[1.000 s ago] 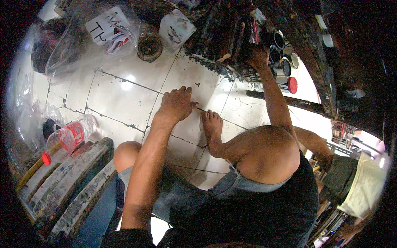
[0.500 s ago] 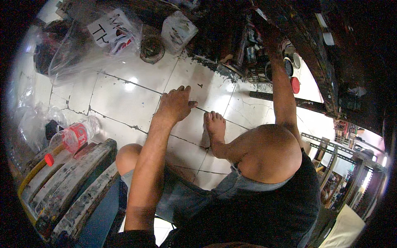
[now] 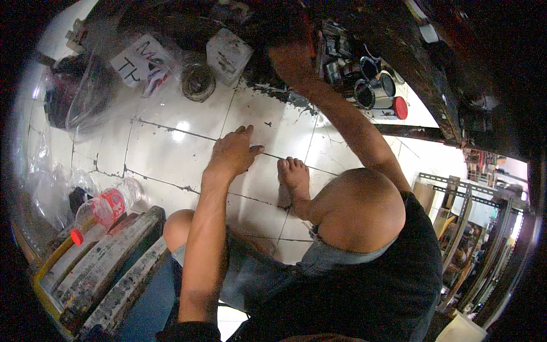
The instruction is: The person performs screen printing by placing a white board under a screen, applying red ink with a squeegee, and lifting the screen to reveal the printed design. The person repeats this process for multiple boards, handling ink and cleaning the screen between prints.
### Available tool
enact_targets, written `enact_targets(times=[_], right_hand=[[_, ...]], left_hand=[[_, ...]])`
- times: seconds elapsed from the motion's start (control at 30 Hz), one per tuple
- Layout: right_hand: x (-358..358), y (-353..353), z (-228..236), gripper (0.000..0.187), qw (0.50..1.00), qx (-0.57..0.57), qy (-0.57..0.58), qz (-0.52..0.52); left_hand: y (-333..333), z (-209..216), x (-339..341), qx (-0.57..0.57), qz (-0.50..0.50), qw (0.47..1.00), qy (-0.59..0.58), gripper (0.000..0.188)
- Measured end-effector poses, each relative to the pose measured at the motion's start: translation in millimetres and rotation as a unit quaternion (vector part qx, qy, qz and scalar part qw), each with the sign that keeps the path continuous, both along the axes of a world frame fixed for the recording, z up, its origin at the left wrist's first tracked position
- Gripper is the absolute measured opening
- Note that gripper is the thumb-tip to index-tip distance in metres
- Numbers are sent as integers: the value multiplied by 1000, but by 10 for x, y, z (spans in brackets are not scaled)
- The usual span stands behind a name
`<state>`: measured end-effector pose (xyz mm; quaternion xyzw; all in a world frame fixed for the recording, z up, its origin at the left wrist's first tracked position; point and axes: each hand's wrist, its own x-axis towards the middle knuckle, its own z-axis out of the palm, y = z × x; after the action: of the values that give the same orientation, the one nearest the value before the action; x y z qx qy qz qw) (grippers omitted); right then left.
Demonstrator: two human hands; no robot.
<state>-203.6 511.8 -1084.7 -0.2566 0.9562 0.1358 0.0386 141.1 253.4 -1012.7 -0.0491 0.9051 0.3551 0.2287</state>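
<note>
My left hand [image 3: 232,153] hangs over the white tiled floor [image 3: 171,162] with its fingers apart and nothing in it. My right hand [image 3: 292,61] reaches forward into the dark space under a low bench; shadow hides its fingers and anything they touch. To the right of that hand lie dark-mouthed metal cans [image 3: 364,94] and a container with a red lid [image 3: 401,108]. A stained white block-shaped container [image 3: 229,56] stands left of the right hand. Beside it sits a round, dirty open tin [image 3: 199,82].
Clear plastic sheeting [image 3: 85,119] and a lettered white sheet [image 3: 139,60] lie at far left. A clear bottle with a red label [image 3: 108,206] rests by paint-stained boards [image 3: 111,265]. A dark beam [image 3: 413,133] and metal rack [image 3: 484,194] are at right.
My right hand has swung left, from beside the cans to the dark area behind the white container. The cans show more fully now. My left hand stays nearly in place over the floor.
</note>
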Motion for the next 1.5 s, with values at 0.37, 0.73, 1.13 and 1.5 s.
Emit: enact_targets(times=[0.37, 0.73, 1.13, 1.5], right_hand=[[3, 153, -218, 53, 1000, -9, -14, -12], [-231, 813, -462, 48, 997, -70, -28, 16], [551, 256, 697, 29, 940, -261, 214, 56], [1288, -285, 1130, 29, 907, -420, -22, 12]], left_hand=[[-82, -50, 44, 11, 11, 998, 57, 53], [-29, -107, -27, 11, -3, 997, 75, 53], [-82, -20, -72, 11, -4, 1000, -11, 65], [36, -27, -38, -3, 9, 997, 77, 55]])
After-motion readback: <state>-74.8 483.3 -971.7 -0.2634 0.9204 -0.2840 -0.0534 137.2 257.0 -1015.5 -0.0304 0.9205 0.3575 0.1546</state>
